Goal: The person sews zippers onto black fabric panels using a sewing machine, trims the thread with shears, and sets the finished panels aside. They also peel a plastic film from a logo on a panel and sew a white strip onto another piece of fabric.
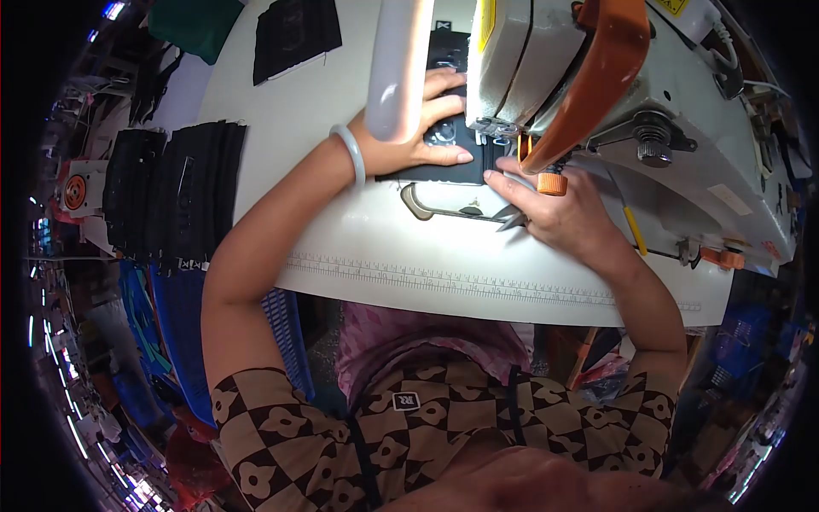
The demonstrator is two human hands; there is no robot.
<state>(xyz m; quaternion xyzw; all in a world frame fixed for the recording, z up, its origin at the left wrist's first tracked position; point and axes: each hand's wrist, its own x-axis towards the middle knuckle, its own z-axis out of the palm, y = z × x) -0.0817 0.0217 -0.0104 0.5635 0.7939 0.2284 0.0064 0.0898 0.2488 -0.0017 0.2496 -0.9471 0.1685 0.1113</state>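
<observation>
A black fabric piece (452,169) with a raised clear design lies under the sewing machine's (717,149) needle area. My left hand (397,141) rests on it with fingers spread, partly behind the white lamp tube (397,77). At the right edge of the cloth, my right hand (567,213) has its thumb and index finger by the presser foot. Curled in that same hand is a pair of scissors (512,219), its grey blades pointing left past the fingers. The orange lever of the machine covers part of the right fingers.
Stacks of black fabric pieces (196,188) stand at the table's left edge, and another black piece (297,36) lies at the back. A yellow-handled tool (635,229) is right of my right hand. A printed ruler (478,286) runs along the front edge. A blue basket (287,341) stands below.
</observation>
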